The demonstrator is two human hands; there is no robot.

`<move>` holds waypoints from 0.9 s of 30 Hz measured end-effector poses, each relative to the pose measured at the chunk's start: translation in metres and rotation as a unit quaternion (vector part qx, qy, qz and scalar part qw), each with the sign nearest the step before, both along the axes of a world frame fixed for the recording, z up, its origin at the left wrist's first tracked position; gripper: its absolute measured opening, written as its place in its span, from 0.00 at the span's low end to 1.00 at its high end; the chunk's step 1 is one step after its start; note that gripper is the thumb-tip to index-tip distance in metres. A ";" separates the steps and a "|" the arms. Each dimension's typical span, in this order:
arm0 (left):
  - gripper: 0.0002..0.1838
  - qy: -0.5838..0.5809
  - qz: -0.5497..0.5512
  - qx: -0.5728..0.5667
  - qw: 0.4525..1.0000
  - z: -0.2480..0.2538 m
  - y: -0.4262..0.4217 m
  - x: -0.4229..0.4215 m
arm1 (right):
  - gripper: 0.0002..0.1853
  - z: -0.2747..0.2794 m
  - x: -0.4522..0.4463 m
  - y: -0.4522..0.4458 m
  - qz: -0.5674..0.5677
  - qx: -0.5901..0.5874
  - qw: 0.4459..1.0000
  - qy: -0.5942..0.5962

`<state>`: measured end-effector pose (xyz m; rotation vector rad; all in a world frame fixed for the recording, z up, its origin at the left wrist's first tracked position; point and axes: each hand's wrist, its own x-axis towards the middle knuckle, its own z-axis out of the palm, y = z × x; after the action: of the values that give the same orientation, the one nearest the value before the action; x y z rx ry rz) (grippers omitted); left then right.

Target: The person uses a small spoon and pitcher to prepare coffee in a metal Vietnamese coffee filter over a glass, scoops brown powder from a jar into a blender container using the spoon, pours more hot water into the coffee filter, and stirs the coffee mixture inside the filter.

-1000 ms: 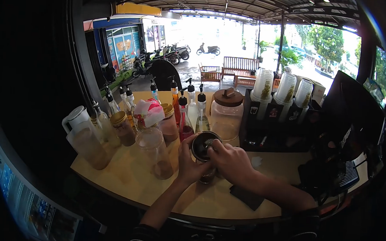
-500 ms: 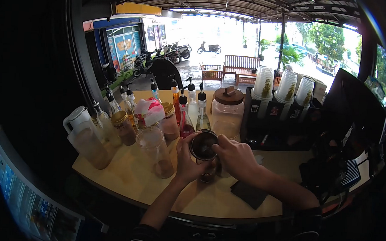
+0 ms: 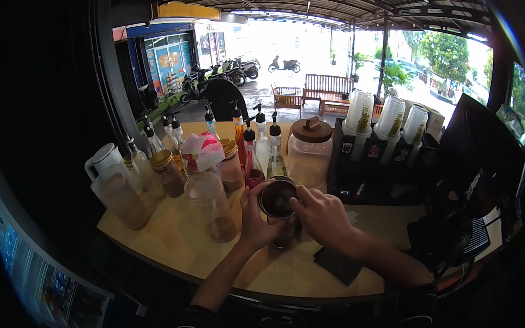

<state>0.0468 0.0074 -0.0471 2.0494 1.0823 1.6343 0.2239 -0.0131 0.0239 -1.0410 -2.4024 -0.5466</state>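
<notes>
A round dark metal cup (image 3: 277,198) is tilted towards me above a glass vessel (image 3: 283,236) on the counter. My left hand (image 3: 256,219) is wrapped round the cup's left side. At the cup's right rim, my right hand (image 3: 320,213) has its fingers pinched together, and what they hold is hidden. Left of my hands stands a tall clear container (image 3: 206,199) with brown contents at its bottom. Just beyond the cup are a pump bottle of red syrup (image 3: 253,166) and a large clear jar (image 3: 309,160) with a brown lid.
A black rack (image 3: 379,175) with stacked plastic cups (image 3: 359,112) stands at the right. Jars, bottles and a pitcher (image 3: 118,187) line the left. A dark cloth (image 3: 337,264) lies near the front edge of the wooden counter (image 3: 211,263).
My right hand has shifted slightly right and down at the cup's rim. The pale patch seen inside the cup looks different. My left hand has barely moved.
</notes>
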 end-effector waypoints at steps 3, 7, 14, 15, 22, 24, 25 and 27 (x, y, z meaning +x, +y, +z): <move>0.47 -0.006 -0.018 -0.001 1.000 -0.002 0.002 0.001 | 0.17 0.000 0.001 0.002 -0.012 0.047 0.999 0.005; 0.47 -0.003 -0.022 0.001 1.000 -0.004 0.005 -0.001 | 0.17 -0.003 0.000 0.004 0.061 0.017 0.998 0.016; 0.46 -0.017 -0.025 0.003 1.000 -0.013 0.005 0.000 | 0.14 -0.003 -0.003 0.002 0.065 0.031 0.997 0.037; 0.46 -0.022 -0.023 0.000 1.000 -0.014 0.005 0.000 | 0.14 0.002 -0.003 -0.002 0.042 0.018 0.999 0.022; 0.46 -0.036 -0.031 -0.011 0.999 -0.016 0.008 0.003 | 0.15 -0.006 -0.003 -0.003 0.046 0.004 0.999 -0.004; 0.45 -0.044 -0.051 0.001 0.998 -0.018 0.007 0.004 | 0.15 -0.003 -0.002 -0.002 0.037 0.008 0.999 -0.001; 0.45 -0.044 -0.052 -0.001 0.998 -0.018 0.006 0.004 | 0.15 0.002 -0.001 -0.002 0.020 -0.004 1.000 0.002; 0.46 -0.026 -0.035 0.008 0.999 -0.015 0.006 0.003 | 0.14 0.002 -0.001 -0.001 0.005 -0.014 1.000 0.004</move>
<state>0.0498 0.0135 -0.0618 2.0181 0.9717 1.6572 0.2226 -0.0144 0.0264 -1.0397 -2.4139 -0.5070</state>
